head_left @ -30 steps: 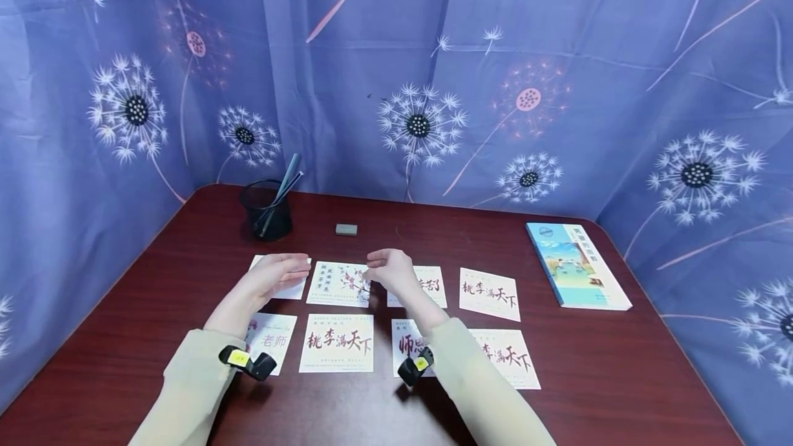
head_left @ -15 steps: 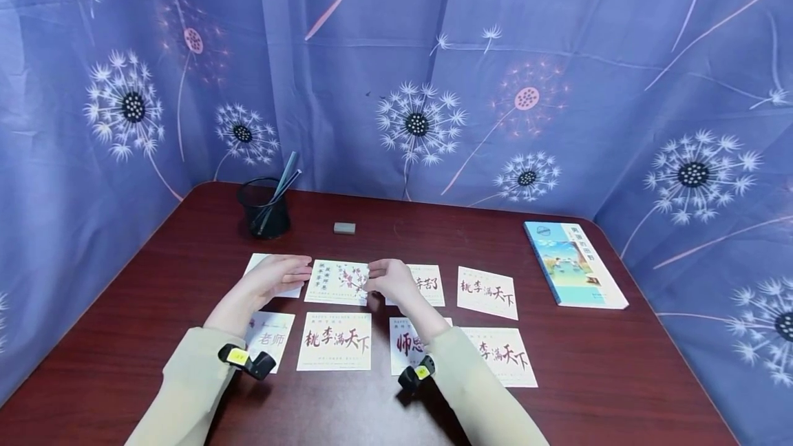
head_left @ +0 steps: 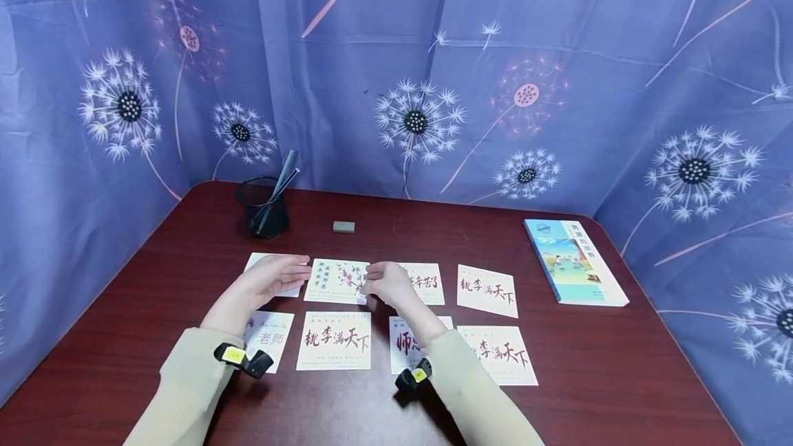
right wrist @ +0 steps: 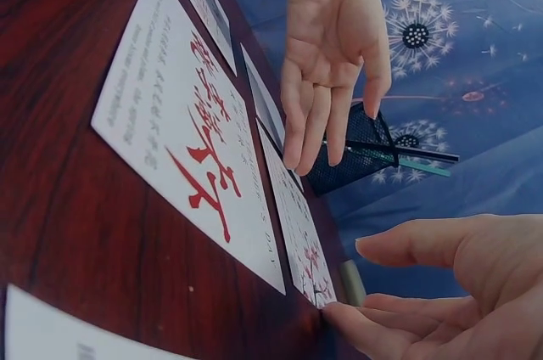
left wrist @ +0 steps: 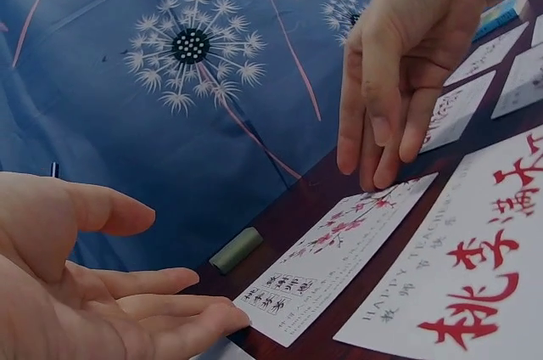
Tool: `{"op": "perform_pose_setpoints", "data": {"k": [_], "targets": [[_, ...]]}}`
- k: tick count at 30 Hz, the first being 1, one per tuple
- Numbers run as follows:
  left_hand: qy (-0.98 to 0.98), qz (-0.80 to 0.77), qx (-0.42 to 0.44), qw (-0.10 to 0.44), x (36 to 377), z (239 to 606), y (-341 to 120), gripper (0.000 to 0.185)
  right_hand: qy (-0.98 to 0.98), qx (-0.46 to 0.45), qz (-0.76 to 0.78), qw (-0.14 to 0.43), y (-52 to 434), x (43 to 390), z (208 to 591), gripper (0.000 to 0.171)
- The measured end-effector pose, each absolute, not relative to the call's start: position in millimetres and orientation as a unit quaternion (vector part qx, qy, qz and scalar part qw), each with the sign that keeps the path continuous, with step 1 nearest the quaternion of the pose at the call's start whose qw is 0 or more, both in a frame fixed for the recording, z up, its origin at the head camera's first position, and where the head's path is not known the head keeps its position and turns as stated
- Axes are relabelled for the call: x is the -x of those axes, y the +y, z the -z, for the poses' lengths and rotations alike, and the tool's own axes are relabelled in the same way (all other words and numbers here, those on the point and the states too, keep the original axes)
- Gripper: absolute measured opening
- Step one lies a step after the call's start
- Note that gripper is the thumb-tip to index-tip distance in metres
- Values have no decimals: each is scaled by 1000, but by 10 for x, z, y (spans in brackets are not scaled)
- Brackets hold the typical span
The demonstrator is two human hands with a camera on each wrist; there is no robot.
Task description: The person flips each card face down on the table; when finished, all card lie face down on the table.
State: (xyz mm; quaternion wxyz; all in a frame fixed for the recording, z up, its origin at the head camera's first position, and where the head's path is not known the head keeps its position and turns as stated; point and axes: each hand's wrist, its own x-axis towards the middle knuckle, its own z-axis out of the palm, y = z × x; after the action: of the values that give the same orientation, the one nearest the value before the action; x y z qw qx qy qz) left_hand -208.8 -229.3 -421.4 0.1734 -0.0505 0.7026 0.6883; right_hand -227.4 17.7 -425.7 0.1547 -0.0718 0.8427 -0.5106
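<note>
Noted blossom card [head_left: 336, 282] lying flat on dark red table [head_left: 347, 405], second from left in the back row of cards. Found left hand [head_left: 269, 281] at left edge of that card, fingers straight, thumb held wide of them. Found right hand [head_left: 390, 284] at its right end, fingers extended, thumb likewise wide apart, fingertips seemingly against the card. Could not confirm contact of left fingertips with the edge. Observed palms turned toward each other across the card.

Logged white card [head_left: 291, 292] partly hidden by left hand, same row. Logged dark-lettered card [head_left: 429, 283] just right of right hand, then slanted card [head_left: 487, 291] farther right.

Listed front row, left to right: grey-lettered card [head_left: 272, 337], partly behind left forearm; red-lettered card [head_left: 334, 341], just nearer than blossom card; third card [head_left: 404, 346], partly covered by right forearm; end card [head_left: 504, 356], turned slightly.

Saw mesh cup [head_left: 272, 222] at back left with pens [head_left: 286, 169] leaning rightward, small grey block [head_left: 343, 227] beyond blossom card, book [head_left: 576, 263] flat near right side. Recorded blue dandelion-print curtain [head_left: 334, 88] behind the table, pale sleeves [head_left: 192, 377] on both arms, black wrist unit [head_left: 259, 363] at left cuff, similar one at right
</note>
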Motion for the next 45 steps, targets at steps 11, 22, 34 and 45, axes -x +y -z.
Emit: {"op": "perform_pose_setpoints", "data": {"k": [11,22,34,45], "targets": [[628,-753,56,187,2072,4197,-2351,55,846,76,503,157,191,2278,4268,51],[601,-770,62,206,2093,4184,-2371,56,840,66,520,141,215,2310,4293,49],[596,-774,51,210,2077,4173,-2384,56,834,67,529,140,213,2306,4302,50],[601,-769,49,212,2088,4180,-2391,55,838,66,525,134,219,2299,4308,48]]}}
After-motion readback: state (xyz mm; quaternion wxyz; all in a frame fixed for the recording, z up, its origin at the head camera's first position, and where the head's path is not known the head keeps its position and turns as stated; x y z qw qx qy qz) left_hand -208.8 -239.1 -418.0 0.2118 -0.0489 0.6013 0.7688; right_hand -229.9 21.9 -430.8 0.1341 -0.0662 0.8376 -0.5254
